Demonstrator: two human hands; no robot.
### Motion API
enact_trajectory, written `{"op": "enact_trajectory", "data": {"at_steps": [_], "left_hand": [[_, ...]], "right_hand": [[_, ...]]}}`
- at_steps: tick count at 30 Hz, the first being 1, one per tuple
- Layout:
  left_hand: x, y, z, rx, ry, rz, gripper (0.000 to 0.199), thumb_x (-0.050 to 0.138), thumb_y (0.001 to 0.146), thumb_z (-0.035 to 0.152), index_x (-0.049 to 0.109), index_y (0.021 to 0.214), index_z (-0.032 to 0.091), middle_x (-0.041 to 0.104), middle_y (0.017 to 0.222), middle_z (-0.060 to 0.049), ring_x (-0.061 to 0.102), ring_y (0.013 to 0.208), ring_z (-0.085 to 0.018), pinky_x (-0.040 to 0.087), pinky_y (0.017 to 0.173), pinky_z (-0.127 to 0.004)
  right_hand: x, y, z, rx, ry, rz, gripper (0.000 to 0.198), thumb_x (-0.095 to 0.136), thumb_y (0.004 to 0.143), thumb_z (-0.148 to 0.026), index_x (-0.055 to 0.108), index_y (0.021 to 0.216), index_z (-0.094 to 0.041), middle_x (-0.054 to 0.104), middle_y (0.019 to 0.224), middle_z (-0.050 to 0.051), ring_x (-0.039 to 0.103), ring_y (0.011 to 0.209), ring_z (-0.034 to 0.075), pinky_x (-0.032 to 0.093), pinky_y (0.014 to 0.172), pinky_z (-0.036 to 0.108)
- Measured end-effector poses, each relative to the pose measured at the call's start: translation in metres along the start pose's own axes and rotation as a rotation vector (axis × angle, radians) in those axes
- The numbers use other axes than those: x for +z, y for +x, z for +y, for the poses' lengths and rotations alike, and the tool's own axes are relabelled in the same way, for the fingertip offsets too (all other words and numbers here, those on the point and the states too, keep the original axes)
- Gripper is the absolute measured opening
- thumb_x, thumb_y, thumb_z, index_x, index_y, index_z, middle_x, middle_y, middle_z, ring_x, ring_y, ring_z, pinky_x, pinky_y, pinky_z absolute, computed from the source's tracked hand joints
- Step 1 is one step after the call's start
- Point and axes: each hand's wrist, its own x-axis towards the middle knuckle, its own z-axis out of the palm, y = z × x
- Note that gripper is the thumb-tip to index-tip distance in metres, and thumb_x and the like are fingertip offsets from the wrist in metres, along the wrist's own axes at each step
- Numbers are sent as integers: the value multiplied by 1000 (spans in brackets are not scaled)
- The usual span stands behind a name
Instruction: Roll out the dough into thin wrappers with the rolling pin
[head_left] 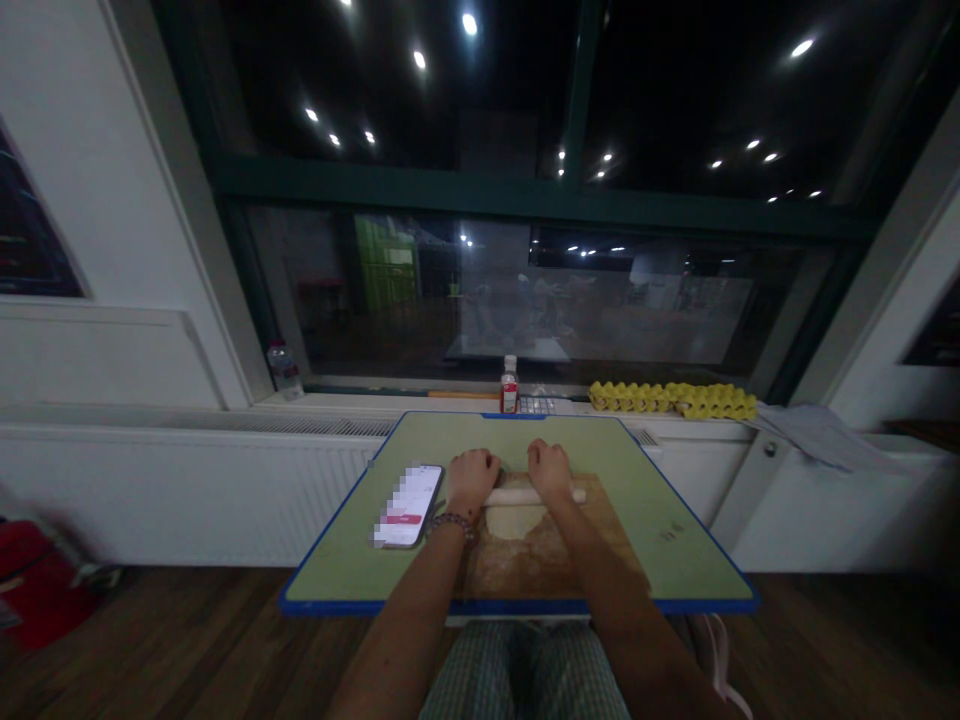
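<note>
A pale wooden rolling pin [517, 496] lies crosswise over a flat, light piece of dough [514, 522]. The dough is on a brown wooden board [540, 575] dusted with a whitish powder. My left hand [472, 476] rests on the pin's left end with its fingers curled, hiding that end. Over the right part is my right hand [551, 470], also with curled fingers; the pin's right tip shows beyond my wrist. A beaded bracelet [453, 522] circles my left wrist.
A phone [409, 508] with a lit screen lies left of the board on the green, blue-edged table [345, 545]. On the sill behind stand a small red-labelled bottle [509, 385], a yellow egg-carton-like tray [671, 400] and a clear plastic bottle [284, 370]. A radiator [187, 500] is beyond the table.
</note>
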Motion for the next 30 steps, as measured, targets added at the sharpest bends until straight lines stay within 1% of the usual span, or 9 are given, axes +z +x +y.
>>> {"op": "enact_trajectory", "data": {"at_steps": [9,14,20,24,30], "left_hand": [[3,0,-1,-4,-9,5,38,39,95,32,74,94,17,74,98,-13,69,93,-23,47,83,-31],[5,1,-2,5,-8,16,38,39,94,32,74,93,17,74,97,-13,69,93,-23,47,84,-32],[5,1,-3,6,-5,27,38,39,94,31,74,91,17,75,95,-13,70,91,-24,48,81,-32],[5,2,-3,10,0,26,37,39,93,31,74,90,17,75,95,-13,70,90,-25,48,80,-32],[4,1,-2,12,5,21,37,39,94,32,73,91,17,75,94,-12,70,90,-24,48,80,-31]], "right_hand": [[-4,-1,-2,37,3,-22,33,36,98,-21,68,104,-16,71,97,13,65,89,19,40,75,25],[-4,-2,-3,21,0,-15,34,36,98,-21,69,105,-16,71,96,13,65,89,18,40,75,25],[-2,-2,-1,10,-5,2,33,36,97,-20,69,104,-18,71,95,12,65,89,19,40,74,24],[0,-2,-1,28,4,13,34,36,97,-22,69,103,-17,71,94,12,65,86,19,40,73,25],[-2,-2,-2,23,20,16,33,38,97,-20,70,102,-16,72,94,12,64,89,18,39,75,24]]}}
